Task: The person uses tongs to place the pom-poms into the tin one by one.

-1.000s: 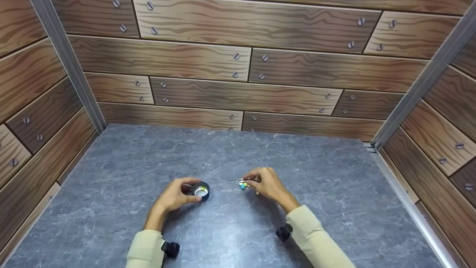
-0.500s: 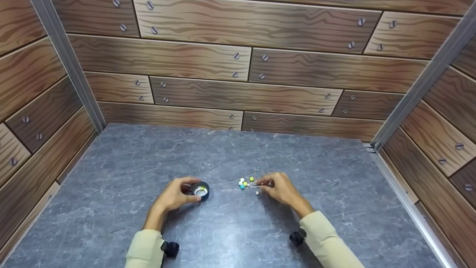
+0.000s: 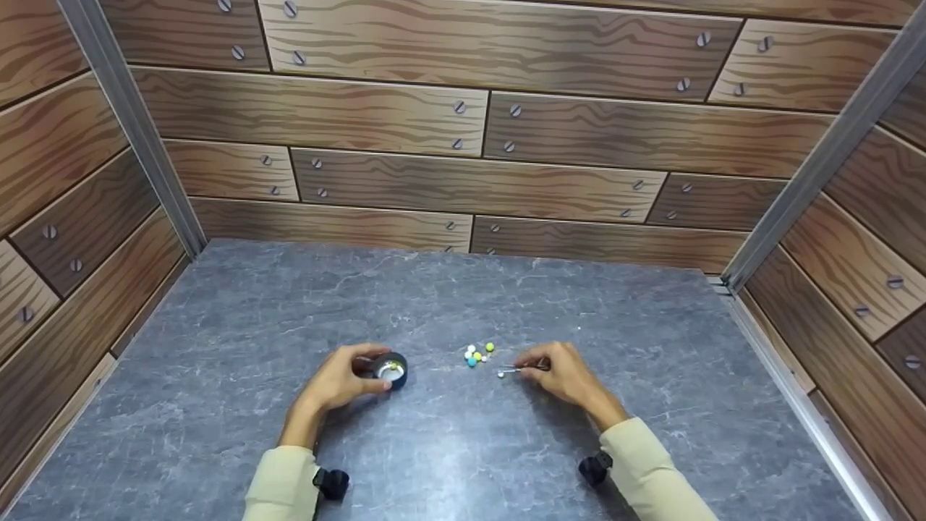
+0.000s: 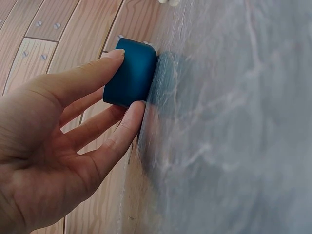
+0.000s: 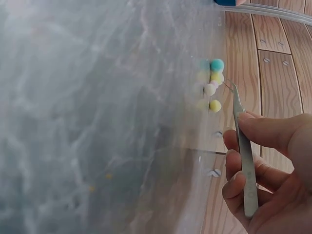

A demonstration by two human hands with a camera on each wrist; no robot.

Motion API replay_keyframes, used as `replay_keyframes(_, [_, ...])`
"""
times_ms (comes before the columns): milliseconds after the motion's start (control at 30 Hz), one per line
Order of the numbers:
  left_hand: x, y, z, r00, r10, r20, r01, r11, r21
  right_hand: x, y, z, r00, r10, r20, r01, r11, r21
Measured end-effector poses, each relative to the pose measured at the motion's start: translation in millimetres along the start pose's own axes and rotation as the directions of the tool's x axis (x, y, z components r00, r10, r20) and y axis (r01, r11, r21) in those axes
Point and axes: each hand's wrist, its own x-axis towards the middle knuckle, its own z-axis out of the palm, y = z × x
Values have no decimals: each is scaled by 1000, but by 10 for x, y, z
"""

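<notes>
- Right hand [image 3: 563,370] has shifted rightward and slightly nearer since the frame half a second ago; its tweezers [image 5: 247,168] have left the ball cluster [image 3: 477,356] and now point at the lone white ball [image 3: 500,375]. Left hand [image 3: 344,376] and round container [image 4: 132,73] show no clear change of position.
- Nearest: pale sleeves [image 3: 655,474] on both forearms, with a black device [image 3: 595,469] at each wrist.
- Left hand: thumb and fingers grasp the container from opposite sides. Container rests on the tabletop [image 3: 405,304], mouth upward; dark from above, blue in the left wrist view. Inside lies at least one yellow-green bead [image 3: 393,366] on a bright bottom.
- Right hand: thumb and curled fingers pinch the tweezers by the shaft. Prongs look slightly apart.
- Lone white ball: on the tabletop, at the tweezer tips in the head view; contact cannot be told.
- Cluster, just beyond and to the left, between both hands: teal ball [image 3: 472,362] nearest, then a small pale ball [image 3: 485,359], a yellow ball [image 3: 477,357] and two white balls [image 3: 471,350]; a yellow-green ball [image 3: 490,348] sits farthest, slightly apart.
- Tabletop: grey, marbled, with a glare patch toward the near side.
- Farthest: wood-plank walls [image 3: 376,108] printed with screw heads; metal posts [image 3: 141,123] at the back corners.
</notes>
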Motion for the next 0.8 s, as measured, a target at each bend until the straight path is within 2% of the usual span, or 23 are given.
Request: replay_keyframes(800, [-11, 1, -9, 1000, 2, 18, -2, 1000, -18, -104, 121, 8, 1000, 22, -20, -23, 999, -28])
